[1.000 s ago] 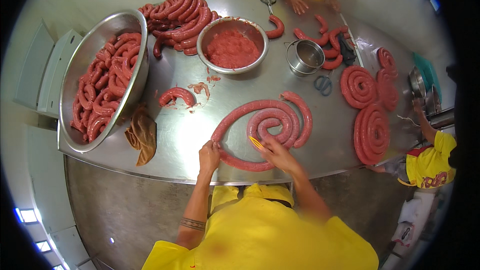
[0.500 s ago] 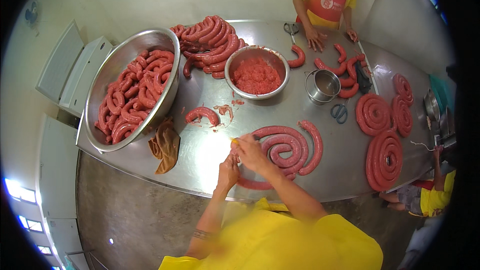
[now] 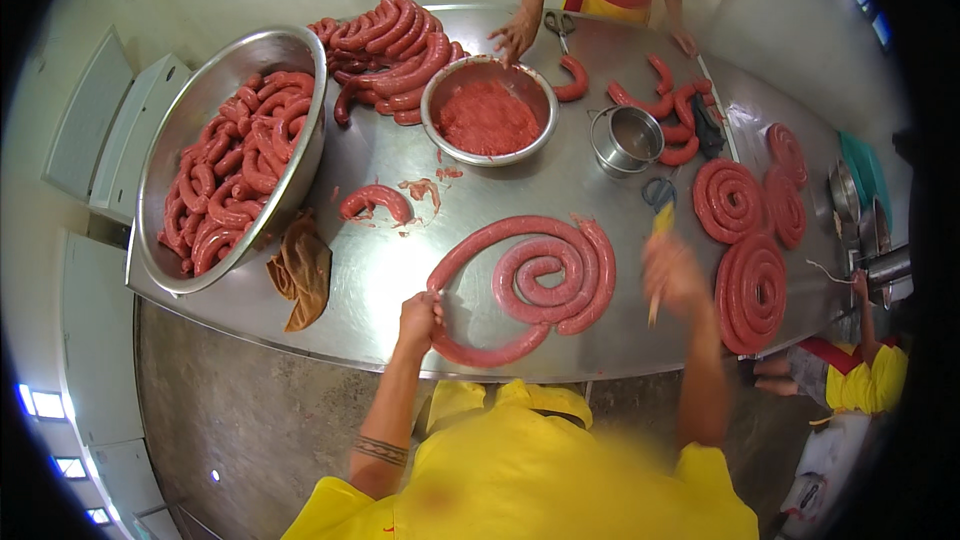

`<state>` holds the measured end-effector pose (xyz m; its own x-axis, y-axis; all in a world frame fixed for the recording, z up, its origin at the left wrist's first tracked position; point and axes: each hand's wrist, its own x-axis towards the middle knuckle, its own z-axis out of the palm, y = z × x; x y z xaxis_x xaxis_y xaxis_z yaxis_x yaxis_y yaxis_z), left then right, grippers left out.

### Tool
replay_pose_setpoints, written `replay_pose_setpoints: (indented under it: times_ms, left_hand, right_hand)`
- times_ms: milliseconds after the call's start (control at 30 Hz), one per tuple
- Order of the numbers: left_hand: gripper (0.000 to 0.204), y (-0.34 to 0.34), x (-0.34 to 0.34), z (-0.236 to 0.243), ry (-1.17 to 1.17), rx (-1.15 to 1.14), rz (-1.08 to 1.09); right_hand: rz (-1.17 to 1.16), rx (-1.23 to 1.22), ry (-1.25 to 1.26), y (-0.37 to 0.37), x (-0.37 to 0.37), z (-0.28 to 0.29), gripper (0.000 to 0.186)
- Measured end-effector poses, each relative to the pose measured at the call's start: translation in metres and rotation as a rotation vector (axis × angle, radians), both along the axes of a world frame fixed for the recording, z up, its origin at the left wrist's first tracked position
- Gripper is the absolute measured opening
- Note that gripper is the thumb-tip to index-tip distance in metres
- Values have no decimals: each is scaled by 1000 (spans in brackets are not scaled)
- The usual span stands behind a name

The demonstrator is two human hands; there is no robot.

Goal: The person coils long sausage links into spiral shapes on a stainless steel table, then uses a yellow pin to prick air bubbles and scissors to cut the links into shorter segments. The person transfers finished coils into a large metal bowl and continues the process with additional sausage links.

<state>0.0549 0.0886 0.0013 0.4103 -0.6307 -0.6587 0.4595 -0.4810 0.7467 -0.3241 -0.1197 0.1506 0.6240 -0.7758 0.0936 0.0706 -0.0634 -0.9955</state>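
My left hand (image 3: 421,322) is closed around the left bend of a long raw sausage (image 3: 480,352), which loops into a coil (image 3: 550,270) on the steel table. Well to the right of the coil, my right hand (image 3: 674,270) is raised and blurred by motion. It is closed on a slim tool (image 3: 662,220) with a yellow upper end and a pale, thin lower end; its exact kind cannot be made out. Just beyond that hand lie dark-handled scissors (image 3: 658,194), beside a metal pot (image 3: 628,140).
A large steel basin (image 3: 318,90) of sausages stands left, near a brown cloth (image 3: 300,275). Behind are piled sausages (image 3: 400,40) and a bowl (image 3: 435,140) of ground meat. Coiled sausages (image 3: 750,290) lie right. A co-worker's hand (image 3: 515,35) reaches over the bowl; another person (image 3: 870,370) works far right.
My hands have parted: the right swung far right with the yellow-ended tool, the left stays on the sausage. The sausage now lies in a wider loop. The co-worker's hand moved to the bowl.
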Motion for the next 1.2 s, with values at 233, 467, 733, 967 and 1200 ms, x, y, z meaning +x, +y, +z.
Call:
replay_pose_setpoints:
  times_ms: [233, 467, 733, 967, 1200]
  left_hand:
    - [14, 39, 6, 27, -797, -50, -176]
    - [20, 53, 17, 50, -946, -121, -77]
    - [14, 47, 0, 25, -997, -11, -332]
    - [11, 39, 3, 6, -1343, -36, -556]
    - [26, 58, 21, 10, 182, -47, 405]
  right_hand:
    - [24, -57, 418, 87, 172, -108, 32]
    - [768, -3, -114, 83, 306, -75, 24]
    - [-214, 501, -814, -10, 211, 41, 18]
    - [30, 380, -521, -54, 64, 7, 20]
    - [360, 25, 545, 84, 126, -87, 29]
